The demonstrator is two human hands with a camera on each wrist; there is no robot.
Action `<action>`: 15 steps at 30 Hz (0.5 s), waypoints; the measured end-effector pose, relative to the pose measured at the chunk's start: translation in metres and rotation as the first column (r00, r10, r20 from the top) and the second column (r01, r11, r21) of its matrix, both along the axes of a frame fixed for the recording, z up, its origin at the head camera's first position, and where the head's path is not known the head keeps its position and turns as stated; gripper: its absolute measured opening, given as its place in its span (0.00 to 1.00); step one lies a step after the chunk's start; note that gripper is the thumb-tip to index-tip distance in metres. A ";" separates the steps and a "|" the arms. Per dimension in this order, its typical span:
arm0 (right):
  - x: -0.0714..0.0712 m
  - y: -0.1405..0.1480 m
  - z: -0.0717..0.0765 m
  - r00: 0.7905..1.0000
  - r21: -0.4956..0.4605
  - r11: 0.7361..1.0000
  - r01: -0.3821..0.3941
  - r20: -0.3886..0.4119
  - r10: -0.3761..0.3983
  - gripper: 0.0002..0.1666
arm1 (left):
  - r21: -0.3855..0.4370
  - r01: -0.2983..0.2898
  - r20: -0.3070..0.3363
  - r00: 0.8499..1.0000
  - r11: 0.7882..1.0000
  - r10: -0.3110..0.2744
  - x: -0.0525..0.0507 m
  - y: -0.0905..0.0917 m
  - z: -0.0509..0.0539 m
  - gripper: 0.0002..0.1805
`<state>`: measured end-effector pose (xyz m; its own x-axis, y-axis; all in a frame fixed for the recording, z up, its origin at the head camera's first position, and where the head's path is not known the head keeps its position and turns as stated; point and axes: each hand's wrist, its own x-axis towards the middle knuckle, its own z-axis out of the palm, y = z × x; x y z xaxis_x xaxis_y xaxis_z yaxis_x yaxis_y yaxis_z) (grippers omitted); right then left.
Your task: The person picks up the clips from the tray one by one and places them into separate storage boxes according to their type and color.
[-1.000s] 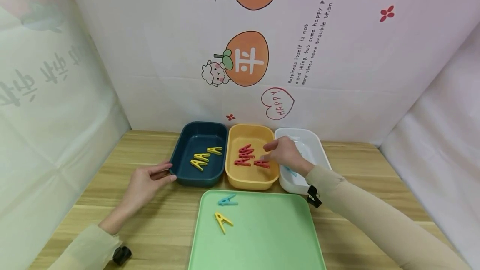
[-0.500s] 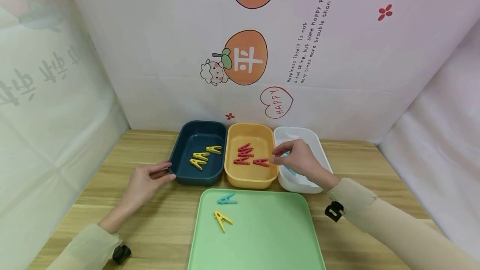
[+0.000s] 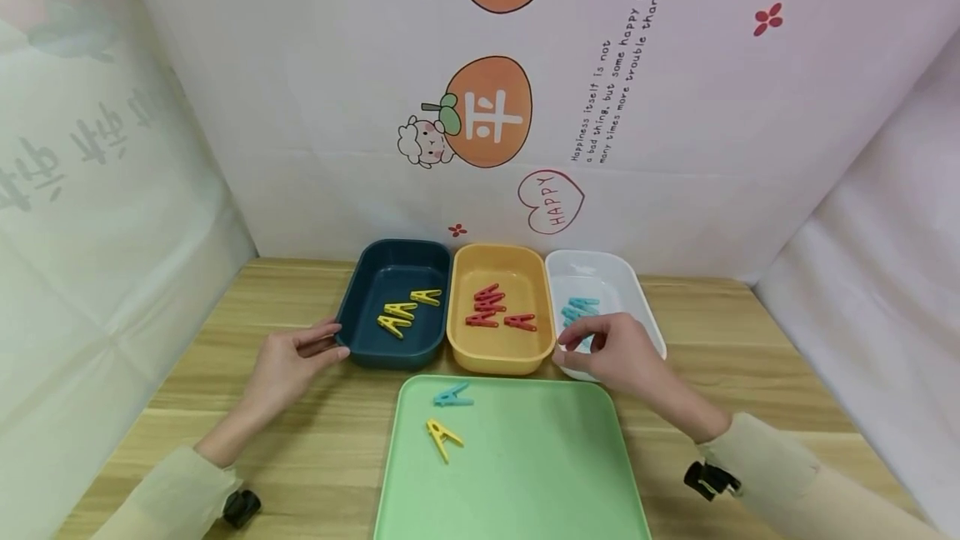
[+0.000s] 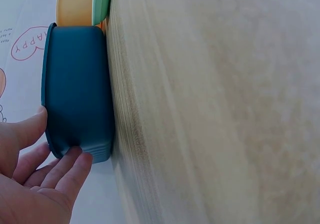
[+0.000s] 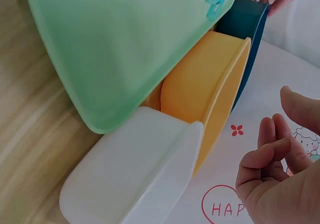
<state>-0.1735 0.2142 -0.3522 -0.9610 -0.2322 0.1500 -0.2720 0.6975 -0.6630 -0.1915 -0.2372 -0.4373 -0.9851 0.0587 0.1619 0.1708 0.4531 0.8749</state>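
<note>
My left hand rests at the left end of a dark blue bin. In the left wrist view its thumb is by the rim and its fairly straight fingers touch the end wall. Yellow clothespins lie inside. Beside it, a yellow-orange bin contains several red clothespins. My right hand, fingers loosely bent and holding nothing, hovers over the near part of a white bin, partly covering its light blue clothespins. A light blue clothespin and a yellow clothespin lie on a green tray.
The three bins stand side by side along a white printed cloth backdrop. In front of them the tray lies on a wooden table. Cloth sides close off the left and right.
My right hand has moved away from the red clothespins, rightward and nearer to me, over the white bin, uncovering its light blue clothespins. The left hand has stayed at the dark blue bin.
</note>
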 end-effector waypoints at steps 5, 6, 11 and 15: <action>0.015 0.000 -0.008 0.999 -0.049 0.999 -0.005 0.044 0.007 0.06 | 0.001 -0.001 -0.008 1.000 1.000 0.001 0.000 0.000 0.000 0.25; 0.018 0.000 -0.011 0.998 -0.063 0.998 -0.006 0.058 0.010 0.07 | 0.002 0.000 -0.009 1.000 1.000 0.000 0.000 -0.001 -0.001 0.25; 0.032 0.001 -0.023 0.991 -0.098 0.995 -0.001 0.132 0.014 0.08 | 0.009 0.003 -0.010 1.000 1.000 -0.003 0.001 0.000 -0.001 0.25; 0.039 0.003 -0.031 0.989 -0.101 0.995 -0.005 0.145 0.020 0.10 | 0.010 0.002 -0.011 1.000 1.000 -0.002 0.001 0.000 0.001 0.25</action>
<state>-0.1347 0.2171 -0.3837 -0.9715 -0.2348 0.0317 -0.1754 0.6227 -0.7625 -0.1906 -0.2370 -0.4367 -0.9831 0.0593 0.1730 0.1812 0.4442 0.8774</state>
